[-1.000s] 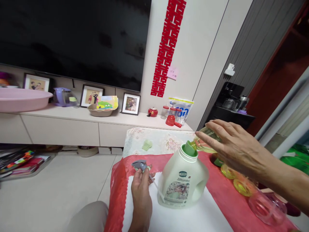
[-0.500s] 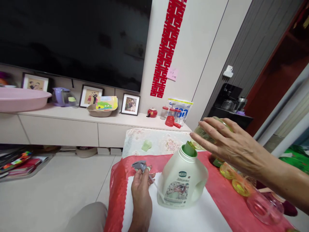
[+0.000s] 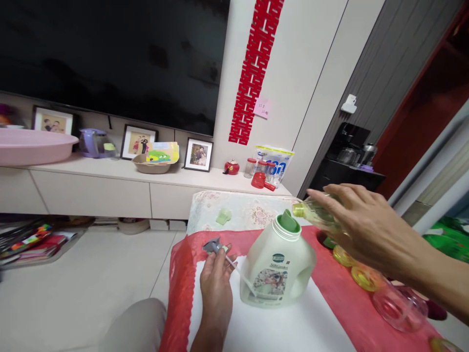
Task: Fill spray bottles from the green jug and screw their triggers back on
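Note:
My left hand (image 3: 216,276) pinches a grey spray head (image 3: 214,246), whose thin dip tube slants down to the right in front of the jug. A pale green detergent jug (image 3: 274,274) stands upright without a cap, its green pouring spout (image 3: 290,222) showing in the mouth. My right hand (image 3: 361,220) is wrapped over a clear bottle (image 3: 320,212) lying nearly on its side. The bottle's yellowish neck points left, just right of the jug's mouth and apart from it. How much liquid is in the bottle I cannot tell.
A light green cap (image 3: 223,216) lies on the flowered cloth (image 3: 242,203) behind. Along the right of the red cloth (image 3: 322,254) stand several yellow and pink clear containers (image 3: 399,308). A cabinet (image 3: 91,188) with a pink basin (image 3: 36,144) runs behind the table.
My right hand has moved slightly right and down, and the bottle has tipped back from a steeper downward tilt, bringing its neck into view. My left hand has stayed nearly in place.

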A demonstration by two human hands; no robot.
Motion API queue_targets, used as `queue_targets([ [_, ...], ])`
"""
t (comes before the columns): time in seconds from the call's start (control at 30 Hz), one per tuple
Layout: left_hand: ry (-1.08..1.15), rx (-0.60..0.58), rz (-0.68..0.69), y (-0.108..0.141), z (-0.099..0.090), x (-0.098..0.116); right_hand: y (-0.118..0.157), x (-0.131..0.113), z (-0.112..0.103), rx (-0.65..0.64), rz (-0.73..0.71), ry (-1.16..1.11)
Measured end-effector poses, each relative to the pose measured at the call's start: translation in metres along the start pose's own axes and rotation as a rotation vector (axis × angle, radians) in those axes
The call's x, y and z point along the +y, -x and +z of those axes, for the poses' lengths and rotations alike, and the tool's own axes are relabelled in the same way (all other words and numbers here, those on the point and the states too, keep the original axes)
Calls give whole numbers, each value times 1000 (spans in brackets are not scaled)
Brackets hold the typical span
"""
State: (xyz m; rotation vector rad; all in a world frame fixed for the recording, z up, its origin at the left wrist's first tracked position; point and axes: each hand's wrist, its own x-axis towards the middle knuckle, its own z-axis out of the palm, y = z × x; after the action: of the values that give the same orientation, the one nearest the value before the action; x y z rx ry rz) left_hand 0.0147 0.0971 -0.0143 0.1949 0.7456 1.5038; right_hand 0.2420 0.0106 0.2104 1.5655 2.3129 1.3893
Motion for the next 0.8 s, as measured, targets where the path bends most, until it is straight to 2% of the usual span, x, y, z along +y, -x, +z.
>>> queue_targets([
  [0.1, 71, 6, 15, 2, 2, 6, 33, -4, 1, 1, 130, -307],
  [0.17, 124, 1, 16, 3, 3, 11, 59, -19, 0, -6, 229, -465],
  [0.27, 194, -17, -16, 4, 6, 18, 97, -59, -1, -104, 312, -596],
  [0.3, 211, -33, -32, 5, 7, 20, 107, -76, -1, -140, 296, -624],
  [0.37, 235, -86, -44, 8, 9, 23, 122, -112, 3, -110, 235, -689],
  [0.47, 254, -194, -17, 14, 11, 26, 130, -158, 13, -109, 272, -761],
  [0.57, 250, -295, -3, 19, 11, 26, 128, -187, 25, -165, 349, -838],
  [0.67, 236, -359, 22, 20, 10, 25, 123, -198, 31, -176, 388, -884],
  [0.8, 221, -417, 44, 22, 8, 22, 112, -199, 32, -168, 417, -931],
])
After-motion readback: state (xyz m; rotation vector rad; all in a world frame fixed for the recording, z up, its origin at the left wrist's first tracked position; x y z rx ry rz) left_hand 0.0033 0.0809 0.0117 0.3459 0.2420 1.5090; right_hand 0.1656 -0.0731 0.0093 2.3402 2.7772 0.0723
